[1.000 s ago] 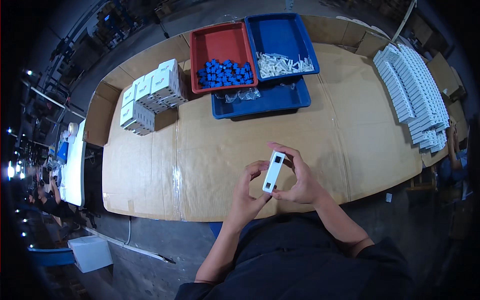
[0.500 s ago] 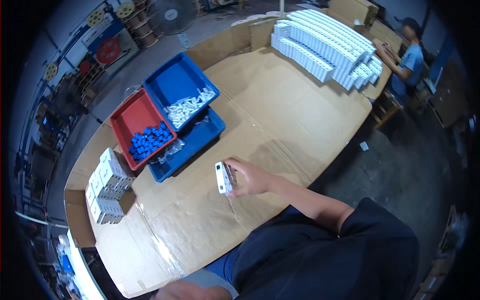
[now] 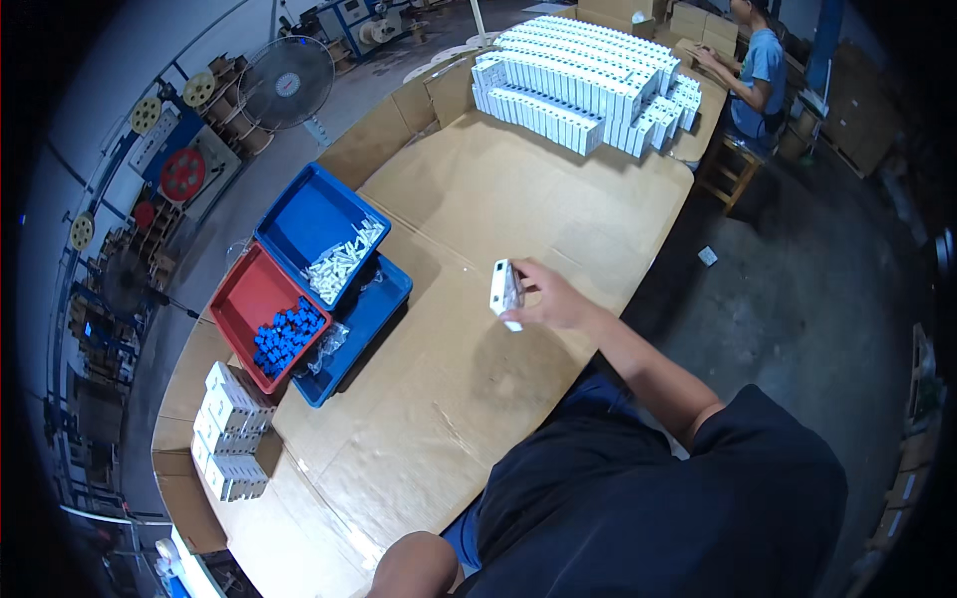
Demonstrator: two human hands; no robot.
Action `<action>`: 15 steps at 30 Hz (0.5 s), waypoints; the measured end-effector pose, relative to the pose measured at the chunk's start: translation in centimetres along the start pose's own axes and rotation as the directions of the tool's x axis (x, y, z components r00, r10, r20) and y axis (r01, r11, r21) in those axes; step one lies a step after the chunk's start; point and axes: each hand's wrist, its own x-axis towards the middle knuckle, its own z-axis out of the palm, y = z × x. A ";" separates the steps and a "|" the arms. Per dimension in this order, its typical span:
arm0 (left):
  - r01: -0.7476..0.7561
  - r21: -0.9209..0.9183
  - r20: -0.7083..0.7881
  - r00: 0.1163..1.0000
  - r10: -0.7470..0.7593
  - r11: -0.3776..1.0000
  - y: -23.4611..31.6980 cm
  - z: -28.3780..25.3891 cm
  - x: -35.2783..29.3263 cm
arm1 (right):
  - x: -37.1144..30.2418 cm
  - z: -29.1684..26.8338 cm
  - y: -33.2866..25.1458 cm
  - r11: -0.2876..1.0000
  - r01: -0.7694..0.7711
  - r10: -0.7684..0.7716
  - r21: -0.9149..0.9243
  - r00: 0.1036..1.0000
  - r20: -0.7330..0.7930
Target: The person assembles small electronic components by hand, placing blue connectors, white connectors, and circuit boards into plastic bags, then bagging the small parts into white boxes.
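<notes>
Head view: slim white rectangular casing (image 3: 499, 285) over brown cardboard-covered surface (image 3: 424, 349)

At left, a red rectangular tray (image 3: 244, 302) holds small blue pieces (image 3: 287, 337); an upper blue rectangular tray (image 3: 307, 221) holds slim white pieces (image 3: 344, 261). The right hand's (image 3: 548, 297) grip pinches the casing's right side, its long axis near-to-far, two-holed narrow face turned up-left. Left grip: cannot tell.

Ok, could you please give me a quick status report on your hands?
Right hand gripping white piece above cardboard. Left hand out of view. Red tray apart, to the left; nothing seen blocking the piece.
</notes>
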 end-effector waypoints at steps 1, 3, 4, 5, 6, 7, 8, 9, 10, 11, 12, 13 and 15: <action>-0.041 0.159 -0.010 0.999 0.044 0.986 0.1 0.2 0.0 | -0.4 -0.9 -0.2 1.000 -0.020 0.020 0.012 1.000 -0.019; -0.018 -0.174 -0.038 0.999 0.011 0.985 -1.2 1.7 -0.1 | -0.7 -2.2 -0.5 0.999 -0.042 0.042 0.012 0.998 -0.042; -0.008 -0.483 -0.063 0.998 -0.025 0.875 -1.6 2.4 -0.2 | -0.8 -2.6 -0.5 0.999 -0.044 0.044 0.000 0.997 -0.067; -0.005 -0.480 -0.059 0.998 -0.027 0.877 -1.3 2.4 -0.2 | -1.1 -2.8 -0.5 0.999 -0.046 0.045 -0.012 0.995 -0.092; 0.138 -0.590 0.047 0.990 -0.136 0.795 -1.2 2.6 -0.4 | -1.2 -3.2 -0.2 0.999 -0.045 0.044 -0.005 0.992 -0.118; 0.278 -0.673 0.166 0.960 -0.227 0.685 -1.0 2.7 -0.4 | -1.5 -3.7 0.1 0.999 -0.041 0.040 -0.006 0.992 -0.122; 0.275 -0.675 0.166 0.961 -0.222 0.685 -0.7 2.4 -0.2 | -1.8 -4.0 0.3 0.997 -0.069 0.067 -0.016 0.990 -0.127; 0.429 -0.731 0.311 0.902 -0.301 0.531 -0.2 2.0 0.2 | -2.0 -4.3 0.2 0.995 -0.097 0.093 -0.025 0.987 -0.129; 0.567 -0.743 0.457 0.818 -0.349 0.355 0.1 1.7 0.6 | -2.3 -4.7 0.3 0.996 -0.088 0.085 -0.013 0.985 -0.148; 0.566 -0.742 0.457 0.819 -0.345 0.359 0.1 1.5 0.8 | -2.3 -5.4 0.5 0.996 -0.083 0.080 -0.014 0.986 -0.147; 0.599 -0.760 0.522 0.794 -0.312 0.254 -0.2 1.5 1.2 | -2.2 -6.1 0.5 0.996 -0.082 0.076 -0.029 0.981 -0.177; 0.629 -0.765 0.582 0.767 -0.269 0.141 -0.4 1.7 1.5 | -2.1 -7.0 0.7 0.995 -0.085 0.074 -0.045 0.974 -0.212; 0.593 -0.764 0.528 0.801 -0.282 0.254 -0.2 1.9 1.5 | -1.7 -9.2 1.8 0.998 -0.049 0.039 -0.034 0.970 -0.240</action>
